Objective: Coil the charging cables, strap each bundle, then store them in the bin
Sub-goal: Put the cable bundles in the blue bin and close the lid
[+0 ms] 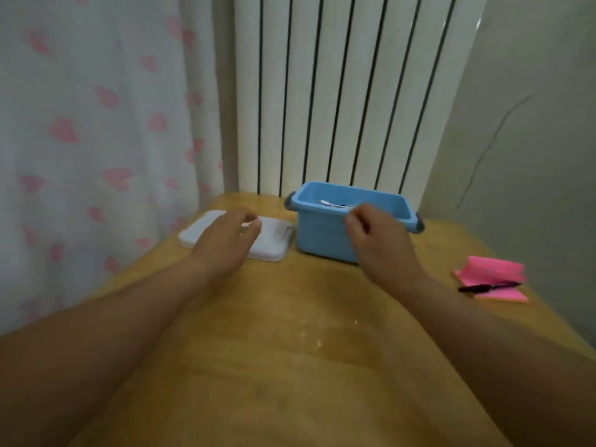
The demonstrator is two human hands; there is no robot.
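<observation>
The fingers of the right hand (377,240) curl at the near rim of the blue bin (319,235), centre of the frame; blur hides whether they pinch anything. Just beyond them a white cable (333,204) lies inside the bin. The left hand (225,241) hovers, fingers loosely curled and empty, over the white lid (274,248), which lies flat just left of the bin, long side running left to right. If closing comes next, the left hand is nearer the lid.
</observation>
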